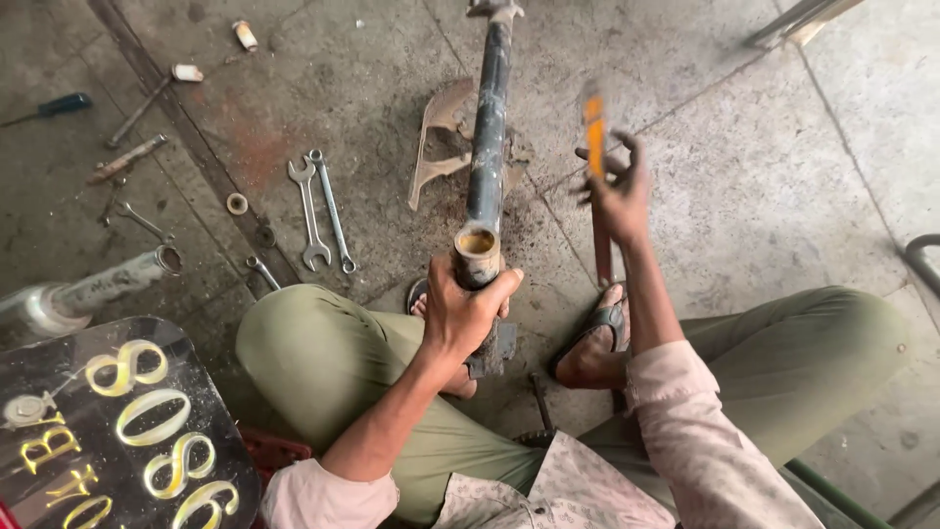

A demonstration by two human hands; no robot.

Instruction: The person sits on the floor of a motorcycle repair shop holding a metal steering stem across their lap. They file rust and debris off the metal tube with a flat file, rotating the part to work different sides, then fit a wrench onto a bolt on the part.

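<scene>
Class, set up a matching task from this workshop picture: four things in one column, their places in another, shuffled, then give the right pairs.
1 black tube
2 orange-handled tool
3 two spanners
4 screwdriver

a in right hand
b far left on floor
c gripped by left hand near its open end
d side by side on floor, left of tube

1-c, 2-a, 3-d, 4-b

We see the orange-handled tool (594, 132) in our right hand (619, 196) only as a motion blur, so its head cannot be made out. The far end of the black tube (489, 127) above our left hand (468, 312) runs off the top edge. Our left palm hides the tube's lower part.
</scene>
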